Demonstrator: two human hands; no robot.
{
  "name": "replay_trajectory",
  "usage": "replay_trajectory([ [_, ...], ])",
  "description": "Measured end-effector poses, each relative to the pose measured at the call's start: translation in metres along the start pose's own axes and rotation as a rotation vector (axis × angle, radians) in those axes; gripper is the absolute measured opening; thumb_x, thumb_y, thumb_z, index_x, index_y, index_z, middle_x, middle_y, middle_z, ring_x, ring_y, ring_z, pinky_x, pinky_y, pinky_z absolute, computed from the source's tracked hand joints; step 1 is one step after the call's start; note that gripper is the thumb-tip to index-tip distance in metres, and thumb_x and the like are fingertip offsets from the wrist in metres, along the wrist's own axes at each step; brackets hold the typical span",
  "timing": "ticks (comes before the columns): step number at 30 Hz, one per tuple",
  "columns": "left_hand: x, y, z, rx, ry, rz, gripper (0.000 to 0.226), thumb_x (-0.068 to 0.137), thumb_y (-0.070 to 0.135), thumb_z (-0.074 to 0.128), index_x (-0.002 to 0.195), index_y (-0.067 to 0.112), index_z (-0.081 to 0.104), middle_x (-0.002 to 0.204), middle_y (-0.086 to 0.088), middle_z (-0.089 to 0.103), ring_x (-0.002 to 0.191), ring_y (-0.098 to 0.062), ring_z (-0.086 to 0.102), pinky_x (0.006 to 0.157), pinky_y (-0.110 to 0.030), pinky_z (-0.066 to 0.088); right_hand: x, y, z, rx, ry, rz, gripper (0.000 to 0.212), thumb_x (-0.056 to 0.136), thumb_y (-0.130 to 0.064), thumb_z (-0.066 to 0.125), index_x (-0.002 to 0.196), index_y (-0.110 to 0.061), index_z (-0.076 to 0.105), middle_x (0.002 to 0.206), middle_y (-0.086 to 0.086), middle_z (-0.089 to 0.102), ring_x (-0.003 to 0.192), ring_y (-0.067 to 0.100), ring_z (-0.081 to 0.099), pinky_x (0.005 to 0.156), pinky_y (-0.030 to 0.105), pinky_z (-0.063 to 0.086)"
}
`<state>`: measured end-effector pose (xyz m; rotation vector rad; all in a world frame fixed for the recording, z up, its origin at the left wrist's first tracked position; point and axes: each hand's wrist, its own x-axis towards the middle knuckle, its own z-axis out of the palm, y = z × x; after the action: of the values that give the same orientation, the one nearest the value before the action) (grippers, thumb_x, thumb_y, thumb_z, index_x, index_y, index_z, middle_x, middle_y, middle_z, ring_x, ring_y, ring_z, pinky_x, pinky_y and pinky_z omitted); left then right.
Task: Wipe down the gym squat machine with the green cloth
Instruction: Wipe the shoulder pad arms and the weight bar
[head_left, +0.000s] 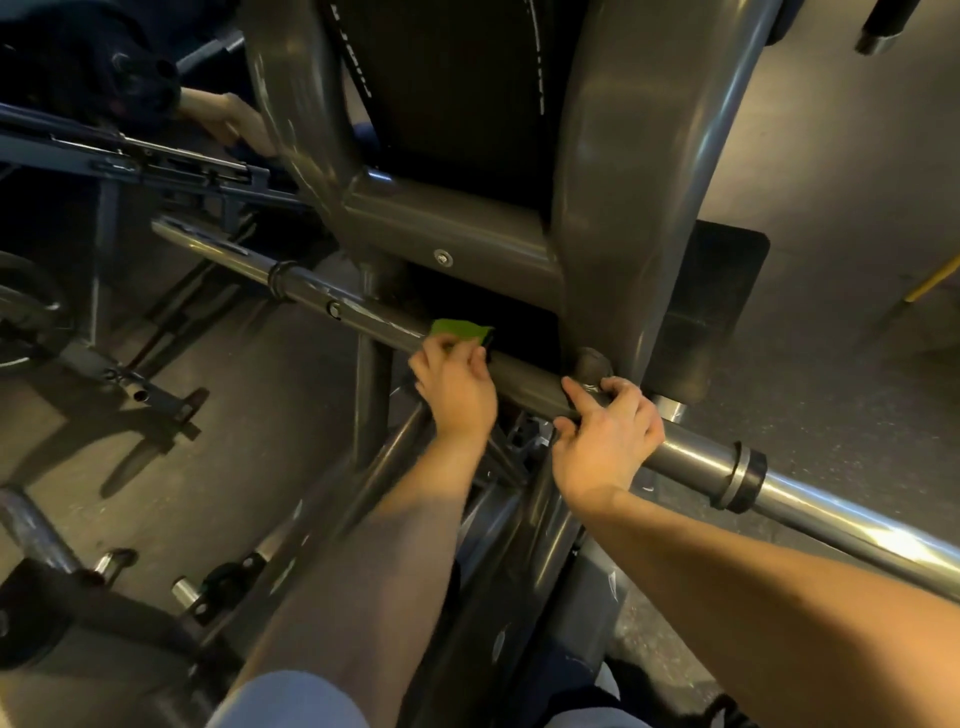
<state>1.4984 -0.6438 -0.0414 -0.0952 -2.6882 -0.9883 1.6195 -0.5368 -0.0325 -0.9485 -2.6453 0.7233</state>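
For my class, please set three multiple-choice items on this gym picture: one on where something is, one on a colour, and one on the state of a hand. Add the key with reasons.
1. Where is the cloth?
A. in a bucket
B. on the grey crossbar, under the left hand
C. tucked in a pocket

2. What colour is the cloth?
A. green
B. red
C. white

3. What is the right hand doing?
A. hanging free
B. held up with a flat palm
C. gripping the crossbar

Key:
1 B, because the left hand's fingers hold the cloth against the bar.
2 A, because its exposed edge shows bright green.
3 C, because its fingers curl round the bar.
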Motion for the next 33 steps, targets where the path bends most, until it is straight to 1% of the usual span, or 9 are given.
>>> replay_trajectory([
  [4, -0.049, 0.007, 0.005, -0.178, 0.012, 0.024, 0.023, 0.097, 0.010, 0.065, 0.118, 0.010, 0.074, 0.126, -0.006, 0.053, 0.117, -0.019, 0.039, 0.103, -0.012, 0.026, 0.001, -0.004, 0.005, -0.022, 0.030, 0.001, 0.046, 0.086, -0.030, 0.074, 0.131, -0.038, 0.066, 0.138, 0.007, 0.042, 0.129, 0.030, 0.033, 0.111, 0.046, 0.021],
  [10, -0.013, 0.004, 0.009, -0.232, 0.093, -0.154, 0.018, 0.094, 0.013, 0.070, 0.110, 0.007, 0.077, 0.114, -0.005, 0.053, 0.106, -0.018, 0.039, 0.096, -0.023, 0.036, 0.003, -0.005, 0.009, -0.050, 0.029, 0.010, 0.047, 0.086, -0.031, 0.074, 0.131, -0.040, 0.065, 0.138, 0.007, 0.042, 0.130, 0.030, 0.034, 0.110, 0.045, 0.018],
  [12, 0.011, -0.003, 0.006, -0.220, 0.106, -0.242, 0.019, 0.095, 0.014, 0.070, 0.109, 0.005, 0.077, 0.116, -0.011, 0.055, 0.108, -0.027, 0.045, 0.102, -0.031, 0.035, 0.004, -0.006, 0.009, -0.042, 0.013, 0.021, 0.047, 0.087, -0.031, 0.072, 0.132, -0.040, 0.064, 0.140, 0.007, 0.041, 0.131, 0.030, 0.034, 0.111, 0.044, 0.017],
  [15, 0.050, -0.021, -0.004, -0.158, 0.088, -0.343, 0.021, 0.097, 0.018, 0.066, 0.112, 0.006, 0.077, 0.125, -0.017, 0.056, 0.118, -0.036, 0.049, 0.102, -0.023, 0.026, 0.003, -0.006, 0.008, -0.032, 0.007, 0.026, 0.046, 0.089, -0.032, 0.071, 0.133, -0.041, 0.063, 0.142, 0.006, 0.039, 0.133, 0.029, 0.032, 0.112, 0.044, 0.017],
  [20, 0.113, -0.039, -0.015, -0.079, 0.037, -0.463, 0.022, 0.099, 0.021, 0.062, 0.110, 0.011, 0.077, 0.132, -0.018, 0.057, 0.123, -0.038, 0.047, 0.107, -0.035, 0.039, 0.003, -0.006, 0.006, -0.012, 0.000, 0.026, 0.046, 0.091, -0.033, 0.070, 0.135, -0.041, 0.061, 0.143, 0.005, 0.038, 0.133, 0.027, 0.028, 0.114, 0.046, 0.019],
  [25, 0.083, -0.025, -0.014, 0.130, 0.041, -0.415, 0.035, 0.103, 0.038, 0.053, 0.125, 0.017, 0.070, 0.137, -0.013, 0.047, 0.125, -0.035, 0.040, 0.106, -0.048, 0.032, 0.002, -0.006, 0.004, 0.005, -0.006, 0.037, 0.045, 0.091, -0.032, 0.070, 0.135, -0.041, 0.062, 0.143, 0.004, 0.039, 0.134, 0.027, 0.028, 0.115, 0.046, 0.021],
  [27, 0.052, -0.017, -0.011, 0.012, 0.096, -0.380, 0.034, 0.102, 0.034, 0.058, 0.130, 0.017, 0.068, 0.139, -0.013, 0.046, 0.126, -0.033, 0.041, 0.107, -0.044, 0.031, 0.002, -0.004, 0.004, 0.005, -0.009, 0.038, 0.046, 0.092, -0.033, 0.070, 0.136, -0.041, 0.061, 0.144, 0.004, 0.038, 0.134, 0.027, 0.027, 0.115, 0.046, 0.021],
  [30, 0.031, -0.018, -0.006, -0.245, 0.130, -0.357, 0.034, 0.098, 0.022, 0.067, 0.128, 0.007, 0.069, 0.134, -0.014, 0.049, 0.123, -0.032, 0.047, 0.104, -0.023, 0.030, 0.001, -0.005, 0.006, -0.016, -0.002, 0.020, 0.048, 0.090, -0.034, 0.070, 0.137, -0.041, 0.060, 0.143, 0.005, 0.039, 0.134, 0.028, 0.028, 0.114, 0.047, 0.021],
  [33, 0.052, -0.021, -0.001, -0.409, 0.167, -0.538, 0.024, 0.093, 0.018, 0.074, 0.114, 0.007, 0.075, 0.126, -0.006, 0.052, 0.122, -0.030, 0.055, 0.106, -0.031, 0.043, 0.002, -0.008, 0.008, -0.030, 0.018, 0.013, 0.050, 0.088, -0.034, 0.073, 0.136, -0.041, 0.061, 0.142, 0.006, 0.041, 0.134, 0.028, 0.030, 0.113, 0.047, 0.022],
])
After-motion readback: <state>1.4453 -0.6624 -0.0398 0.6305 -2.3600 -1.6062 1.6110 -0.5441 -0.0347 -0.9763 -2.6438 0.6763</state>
